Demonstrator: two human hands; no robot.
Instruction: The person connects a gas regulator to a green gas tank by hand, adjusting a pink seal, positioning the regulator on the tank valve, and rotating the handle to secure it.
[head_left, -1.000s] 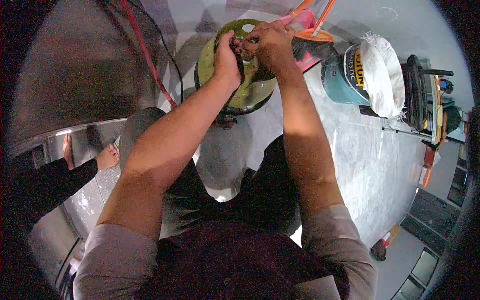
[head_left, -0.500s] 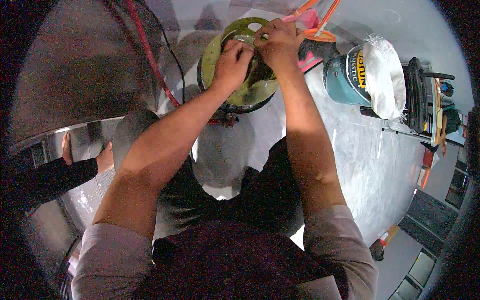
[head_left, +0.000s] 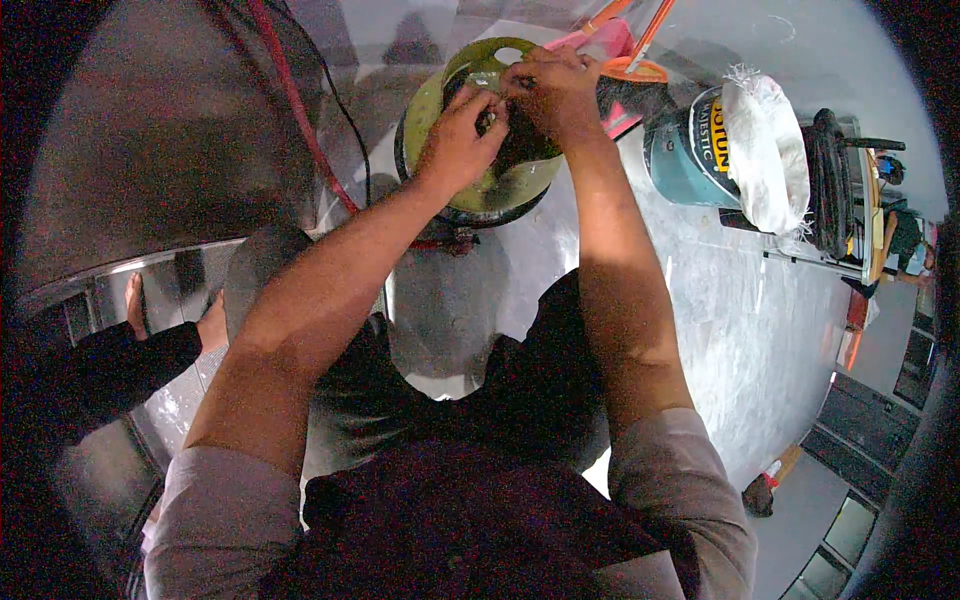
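A round, yellow-green gas cylinder (head_left: 496,190) with a black lower rim stands before me at the top of the view. Its raised collar (head_left: 497,48) has an oval hole at the far side. Both hands reach in over its top. My left hand (head_left: 466,132) has its fingers curled and closed at the middle of the cylinder. Beside it, my right hand (head_left: 555,92) is bent with its fingers drawn together at the collar's right side. Whatever the fingers grip is hidden by the hands and dark shadow between them.
A blue-green bucket (head_left: 675,165) with a white woven sack (head_left: 765,155) over it stands to the right. An orange-rimmed dustpan-like thing (head_left: 640,72) lies beyond my right hand. A red hose (head_left: 297,115) and black cable (head_left: 340,95) run at left. Another person's bare foot (head_left: 135,303) shows far left.
My right hand's fingers have shifted and bent lower over the collar. The left hand has turned slightly, staying at nearly the same spot. The view has shifted a little.
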